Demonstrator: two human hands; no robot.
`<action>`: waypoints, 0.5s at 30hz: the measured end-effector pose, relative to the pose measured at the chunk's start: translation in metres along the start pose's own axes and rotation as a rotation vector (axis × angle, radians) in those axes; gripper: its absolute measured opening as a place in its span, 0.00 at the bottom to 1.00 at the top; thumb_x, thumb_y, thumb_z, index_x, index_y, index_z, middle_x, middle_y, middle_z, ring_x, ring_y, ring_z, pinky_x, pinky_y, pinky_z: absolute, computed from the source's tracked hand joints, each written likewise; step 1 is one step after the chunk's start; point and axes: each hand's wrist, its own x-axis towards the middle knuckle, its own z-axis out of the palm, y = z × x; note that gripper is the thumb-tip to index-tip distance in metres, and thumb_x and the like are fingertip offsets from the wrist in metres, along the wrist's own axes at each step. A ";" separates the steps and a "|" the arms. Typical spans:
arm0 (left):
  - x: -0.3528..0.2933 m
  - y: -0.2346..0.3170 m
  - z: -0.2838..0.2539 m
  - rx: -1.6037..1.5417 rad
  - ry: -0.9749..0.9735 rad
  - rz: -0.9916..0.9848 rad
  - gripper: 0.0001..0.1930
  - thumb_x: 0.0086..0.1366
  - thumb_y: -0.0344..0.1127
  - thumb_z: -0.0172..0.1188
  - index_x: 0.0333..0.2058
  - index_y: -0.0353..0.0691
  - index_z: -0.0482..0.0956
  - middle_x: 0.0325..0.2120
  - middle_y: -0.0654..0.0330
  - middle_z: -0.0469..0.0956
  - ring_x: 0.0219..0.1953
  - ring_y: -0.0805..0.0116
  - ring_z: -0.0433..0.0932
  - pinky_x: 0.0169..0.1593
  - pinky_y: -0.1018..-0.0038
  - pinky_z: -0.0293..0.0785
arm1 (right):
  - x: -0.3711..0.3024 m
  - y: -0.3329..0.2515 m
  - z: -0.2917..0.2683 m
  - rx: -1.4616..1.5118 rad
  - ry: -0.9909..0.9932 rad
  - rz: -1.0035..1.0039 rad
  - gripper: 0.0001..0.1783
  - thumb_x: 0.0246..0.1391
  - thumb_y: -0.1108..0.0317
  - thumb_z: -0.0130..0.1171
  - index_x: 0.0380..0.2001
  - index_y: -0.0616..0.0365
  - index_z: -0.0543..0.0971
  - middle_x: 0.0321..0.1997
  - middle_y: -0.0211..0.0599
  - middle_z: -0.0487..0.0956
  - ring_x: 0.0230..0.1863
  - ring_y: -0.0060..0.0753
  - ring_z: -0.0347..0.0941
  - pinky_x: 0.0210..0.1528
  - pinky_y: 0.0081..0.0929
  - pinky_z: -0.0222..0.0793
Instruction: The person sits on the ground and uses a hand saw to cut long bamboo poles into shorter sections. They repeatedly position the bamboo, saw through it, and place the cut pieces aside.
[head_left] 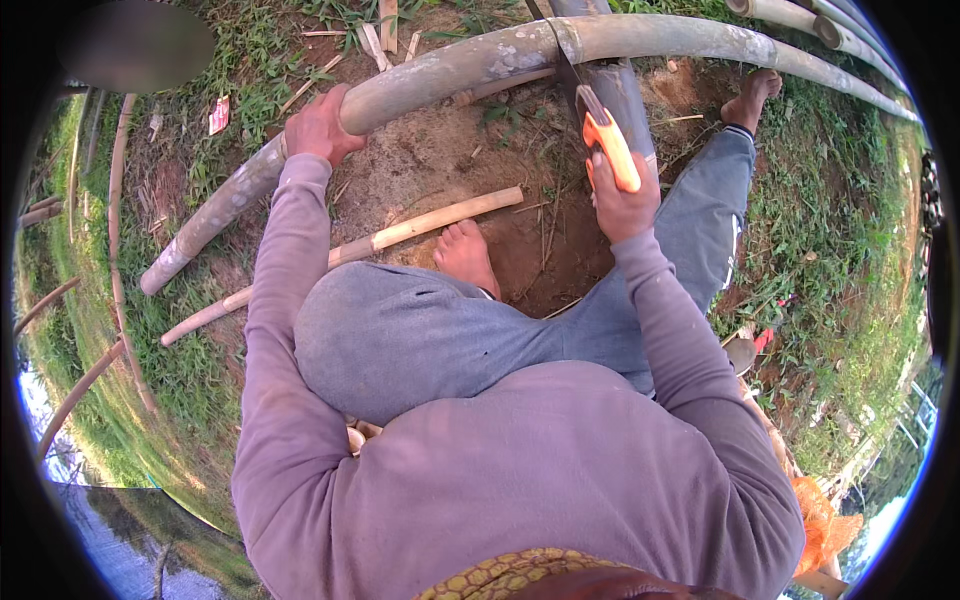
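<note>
A: Where is the long bamboo pole (450, 83)?
B: It arches across the top of the frame, over a grey pole (622, 100) that slants down beneath it, right of centre.
A: And the left hand (322, 128)?
B: At the upper left, laid over the bamboo with its fingers curled around it.
A: What does the right hand (627, 200) have?
B: A saw (612, 150). The hand is closed around its orange handle, right of the top centre, and the dark blade runs up from there to the bamboo.
A: Is the blade cutting into it?
B: It lies across the bamboo, touching it as far as I can judge; the blade is thin and dark there, so I can't tell how deep it sits.
A: What is around the person?
B: A thinner bamboo stick (440, 219) lies left of centre, just beyond the bent knee. One bare foot (466, 257) rests on the soil near it; the other foot (750, 100) is at the upper right.
A: Anything farther out?
B: More poles (850, 42) in the upper right corner, a red-and-white packet (219, 115) on the grass at the upper left, and something orange (822, 525) at the lower right.
</note>
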 end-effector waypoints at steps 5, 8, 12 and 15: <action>0.008 0.005 0.004 0.037 0.004 0.026 0.42 0.47 0.49 0.82 0.63 0.56 0.77 0.55 0.58 0.85 0.58 0.51 0.84 0.60 0.55 0.79 | 0.060 -0.012 0.036 0.022 0.002 0.083 0.13 0.66 0.62 0.72 0.38 0.62 0.83 0.25 0.36 0.82 0.27 0.22 0.74 0.33 0.32 0.74; -0.004 -0.005 0.015 0.022 0.026 0.002 0.41 0.47 0.48 0.82 0.62 0.56 0.77 0.54 0.58 0.85 0.58 0.51 0.84 0.60 0.55 0.79 | -0.046 -0.022 -0.036 0.091 -0.063 0.146 0.08 0.65 0.70 0.72 0.43 0.62 0.83 0.28 0.32 0.83 0.27 0.21 0.76 0.33 0.27 0.74; -0.009 -0.012 0.008 0.010 0.037 -0.009 0.42 0.47 0.49 0.82 0.63 0.56 0.77 0.54 0.58 0.85 0.58 0.52 0.84 0.61 0.55 0.79 | -0.105 -0.039 -0.077 0.035 -0.077 0.138 0.07 0.65 0.72 0.70 0.43 0.63 0.83 0.32 0.32 0.86 0.32 0.18 0.82 0.37 0.24 0.77; -0.002 -0.001 0.010 0.029 0.025 -0.004 0.43 0.47 0.49 0.82 0.64 0.56 0.76 0.54 0.58 0.85 0.58 0.52 0.84 0.61 0.55 0.79 | -0.009 0.014 -0.006 -0.002 -0.024 0.020 0.09 0.65 0.68 0.72 0.39 0.61 0.83 0.30 0.36 0.86 0.29 0.22 0.79 0.36 0.28 0.76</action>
